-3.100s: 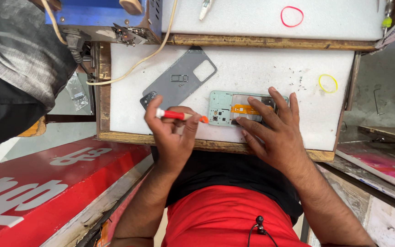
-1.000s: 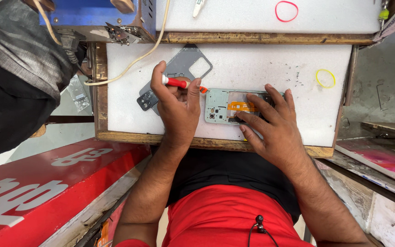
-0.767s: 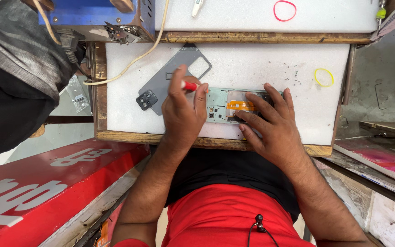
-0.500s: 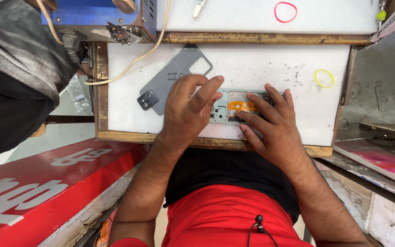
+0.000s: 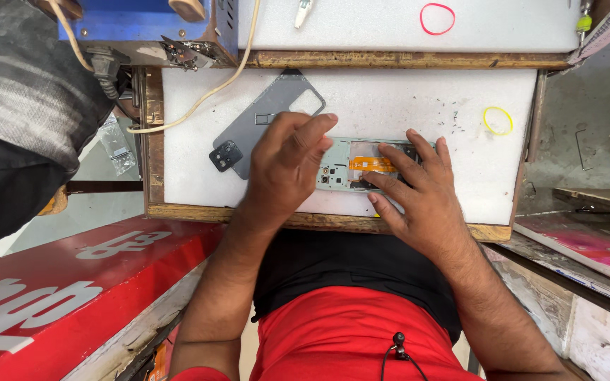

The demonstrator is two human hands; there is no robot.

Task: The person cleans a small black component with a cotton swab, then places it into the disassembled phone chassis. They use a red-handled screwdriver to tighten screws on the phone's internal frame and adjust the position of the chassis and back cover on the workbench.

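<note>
Phone chassis (image 5: pixel 351 166) lies opened on white foam pad (image 5: pixel 418 106), between both hands. Right hand (image 5: pixel 418 194) fingers spread, pressing its right end. Left hand (image 5: pixel 284 166) fingers together, loosely curled over its left end, touching grey back cover (image 5: pixel 270 116). Red screwdriver seen a second ago no longer visible; left hand shifted right

You have two hands here, a left hand (image 5: pixel 287 166) and a right hand (image 5: pixel 418 190), over one opened phone (image 5: pixel 344 164). One grey back cover (image 5: pixel 266 120) and one small black camera module (image 5: pixel 225 155) lie on the worktop (image 5: pixel 390 99), with two rubber bands: one yellow band (image 5: pixel 498 121), one red band (image 5: pixel 437 18).
</note>
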